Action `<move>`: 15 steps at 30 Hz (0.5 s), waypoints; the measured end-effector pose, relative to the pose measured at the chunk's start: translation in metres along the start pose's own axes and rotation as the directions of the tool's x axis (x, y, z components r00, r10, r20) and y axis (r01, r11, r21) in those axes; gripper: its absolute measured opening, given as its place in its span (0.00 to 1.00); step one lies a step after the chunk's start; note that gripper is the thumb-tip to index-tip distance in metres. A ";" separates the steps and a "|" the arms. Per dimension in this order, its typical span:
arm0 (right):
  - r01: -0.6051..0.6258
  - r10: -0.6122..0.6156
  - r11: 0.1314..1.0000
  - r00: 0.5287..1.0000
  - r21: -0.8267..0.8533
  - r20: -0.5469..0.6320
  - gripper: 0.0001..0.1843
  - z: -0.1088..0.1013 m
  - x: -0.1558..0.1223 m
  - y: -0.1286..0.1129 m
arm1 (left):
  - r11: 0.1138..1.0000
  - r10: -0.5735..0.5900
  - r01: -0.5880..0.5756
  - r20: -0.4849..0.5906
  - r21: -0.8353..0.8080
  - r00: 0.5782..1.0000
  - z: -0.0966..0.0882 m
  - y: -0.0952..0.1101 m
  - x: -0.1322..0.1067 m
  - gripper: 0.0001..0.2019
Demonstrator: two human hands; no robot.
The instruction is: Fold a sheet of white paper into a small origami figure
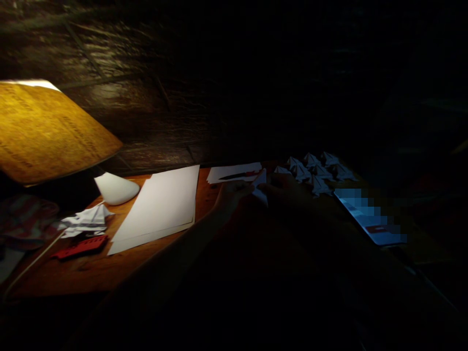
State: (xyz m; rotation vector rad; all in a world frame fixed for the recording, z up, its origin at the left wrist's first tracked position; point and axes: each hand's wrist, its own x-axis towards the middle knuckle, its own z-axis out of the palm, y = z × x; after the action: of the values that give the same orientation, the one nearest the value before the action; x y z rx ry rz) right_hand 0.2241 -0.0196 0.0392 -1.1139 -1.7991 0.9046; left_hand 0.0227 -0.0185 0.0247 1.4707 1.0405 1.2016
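Note:
The scene is very dark. My left hand [232,192] and my right hand [288,190] meet over the wooden table [91,273], both pinching a small folded piece of white paper [260,187]. Just beyond my right hand lies a cluster of several folded paper figures [318,173]. A stack of blank white sheets [161,207] lies to the left of my left hand.
A yellow lampshade [47,129] glows at the far left. Near it are a white cone [115,189], crumpled paper [87,219] and a red flat object [81,246]. A sheet with a knife-like tool [237,174] lies behind my hands. A lit phone [371,217] rests at the right.

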 end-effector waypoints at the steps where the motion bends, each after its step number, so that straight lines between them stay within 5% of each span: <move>1: 0.007 -0.007 1.000 1.000 0.002 0.003 0.20 0.000 0.000 -0.001 | 1.000 0.003 -0.003 0.002 -0.007 1.000 0.000 -0.001 0.000 0.10; 15: 0.026 -0.027 0.999 1.000 0.028 0.013 0.20 0.000 0.001 0.002 | 1.000 -0.014 0.015 0.074 -0.011 0.997 0.006 0.000 -0.002 0.14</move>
State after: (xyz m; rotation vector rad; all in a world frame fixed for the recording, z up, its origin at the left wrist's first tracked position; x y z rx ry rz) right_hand 0.2240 -0.0178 0.0378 -1.0669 -1.8027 0.9200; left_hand 0.0282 -0.0210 0.0234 1.4847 0.9914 1.1330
